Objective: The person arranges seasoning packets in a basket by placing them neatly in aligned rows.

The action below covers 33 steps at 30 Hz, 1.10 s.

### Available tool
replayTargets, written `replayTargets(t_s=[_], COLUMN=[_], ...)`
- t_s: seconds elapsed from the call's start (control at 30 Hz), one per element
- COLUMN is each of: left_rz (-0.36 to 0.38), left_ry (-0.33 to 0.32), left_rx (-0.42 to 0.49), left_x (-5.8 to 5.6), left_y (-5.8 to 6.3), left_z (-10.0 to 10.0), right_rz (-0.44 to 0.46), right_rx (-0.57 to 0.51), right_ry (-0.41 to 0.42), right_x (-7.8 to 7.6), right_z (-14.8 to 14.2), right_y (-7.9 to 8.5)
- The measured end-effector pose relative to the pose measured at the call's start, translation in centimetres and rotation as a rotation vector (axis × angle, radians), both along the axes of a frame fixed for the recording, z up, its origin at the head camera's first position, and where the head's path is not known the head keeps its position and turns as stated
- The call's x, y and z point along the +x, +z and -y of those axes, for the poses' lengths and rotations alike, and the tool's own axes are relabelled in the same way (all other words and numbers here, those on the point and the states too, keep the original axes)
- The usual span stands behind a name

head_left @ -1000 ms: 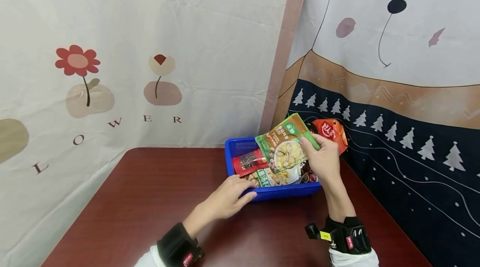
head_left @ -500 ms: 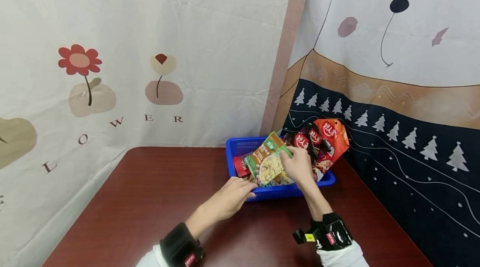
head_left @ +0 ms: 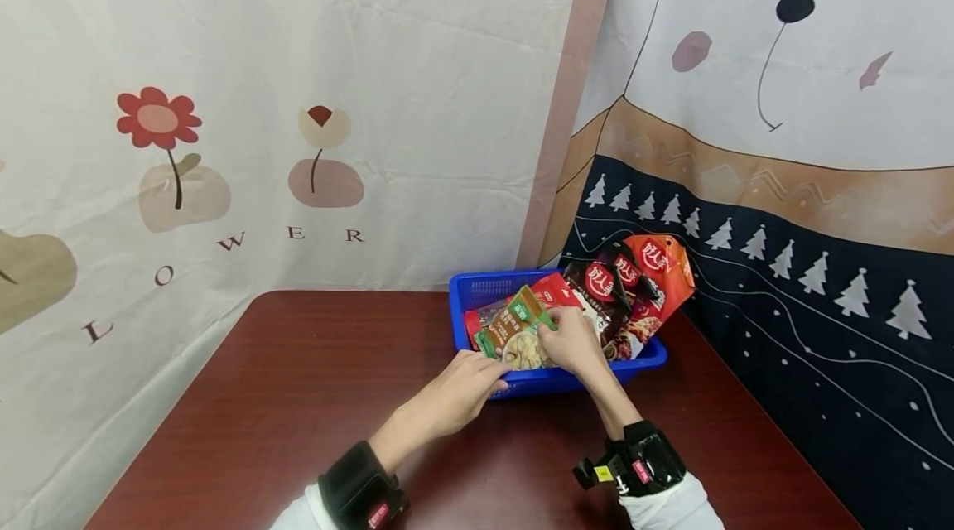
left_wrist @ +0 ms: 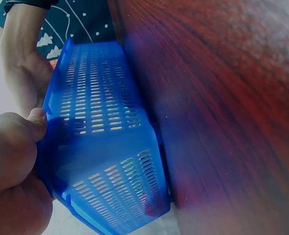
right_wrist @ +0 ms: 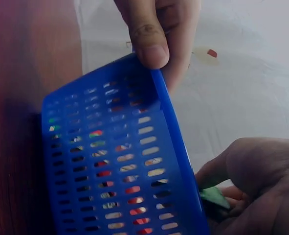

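Observation:
A blue plastic basket (head_left: 547, 385) with slotted walls stands on the table, holding several food packets. My left hand (head_left: 464, 389) grips its front left corner, the thumb outside the rim and the fingers reaching over it, as the right wrist view shows. My right hand (head_left: 577, 344) pinches the right edge of a green and brown food packet (head_left: 514, 327), low inside the basket. Only a green bit of that packet (right_wrist: 213, 197) shows beyond the rim in the right wrist view. The packet's lower edge is hidden behind the basket's front rim.
Dark packets (head_left: 599, 286) and a taller orange packet (head_left: 659, 265) lean at the basket's right end, rising above the rim. A red packet (head_left: 555, 291) lies behind the green one. The dark red table (head_left: 320, 373) meets printed cloth hangings (head_left: 417, 141) behind and at the right.
My right hand has lowered the green and brown packet leftward and down into the basket, uncovering the dark and red packets. The left hand stays at the rim.

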<state>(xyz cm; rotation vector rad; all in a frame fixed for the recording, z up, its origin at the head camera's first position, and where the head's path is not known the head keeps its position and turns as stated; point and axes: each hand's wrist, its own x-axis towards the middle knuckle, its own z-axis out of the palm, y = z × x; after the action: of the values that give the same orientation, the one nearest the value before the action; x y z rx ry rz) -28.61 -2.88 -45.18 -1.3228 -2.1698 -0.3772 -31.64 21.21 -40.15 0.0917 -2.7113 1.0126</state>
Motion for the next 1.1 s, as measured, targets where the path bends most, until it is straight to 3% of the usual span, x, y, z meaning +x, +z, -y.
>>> replayTargets(t_s=[0.17,0.33,0.77,0.97,1.1], left_rz=[0.014,0.037,0.049,0.078,0.113], left_ry=[0.012,0.028,0.026,0.027,0.035], left_rx=[-0.001,-0.015,-0.023,-0.021,-0.032], left_x=[0.1,0.2,0.4,0.4,0.3], left_y=[0.1,0.1,0.3,0.2,0.0], left_z=[0.1,0.1,-0.2,-0.1,0.0], right_rz=[-0.014,0.064,0.245,0.205,0.101], right_rx=[0.135,0.222,0.277,0.281,0.257], right_ry=[-0.023,-0.015,-0.112,-0.125,0.003], right_x=[-0.1,-0.2,0.2,0.4,0.6], right_z=[-0.3,-0.5,-1.4,-2.0,-2.3], right_y=[-0.2,-0.6,0.1,0.7,0.8])
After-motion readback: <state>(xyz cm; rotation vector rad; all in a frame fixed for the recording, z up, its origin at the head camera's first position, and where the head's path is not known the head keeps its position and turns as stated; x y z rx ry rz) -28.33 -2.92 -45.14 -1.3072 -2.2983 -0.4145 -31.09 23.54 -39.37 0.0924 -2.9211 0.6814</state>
